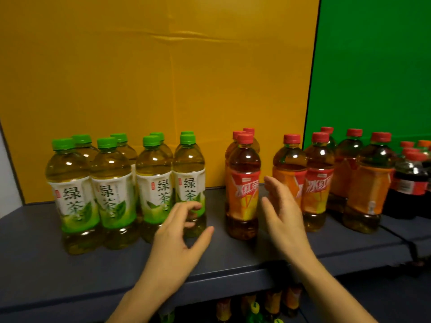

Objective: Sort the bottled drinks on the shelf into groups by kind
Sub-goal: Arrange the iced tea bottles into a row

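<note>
Several green tea bottles (112,194) with green caps and white-green labels stand in two rows at the left of the grey shelf (233,266). To their right stand several iced black tea bottles (243,187) with red caps and orange-red labels. My left hand (184,231) hovers with fingers apart just in front of the rightmost green tea bottle (190,183), fingertips near its base, holding nothing. My right hand (283,210) is open between the front iced tea bottle and another iced tea bottle (290,169) behind it, palm facing left, empty.
Dark cola bottles (411,183) with red caps stand at the far right. A yellow panel (163,78) and a green panel (373,66) back the shelf. More bottles (256,306) show on a lower shelf beneath the front edge.
</note>
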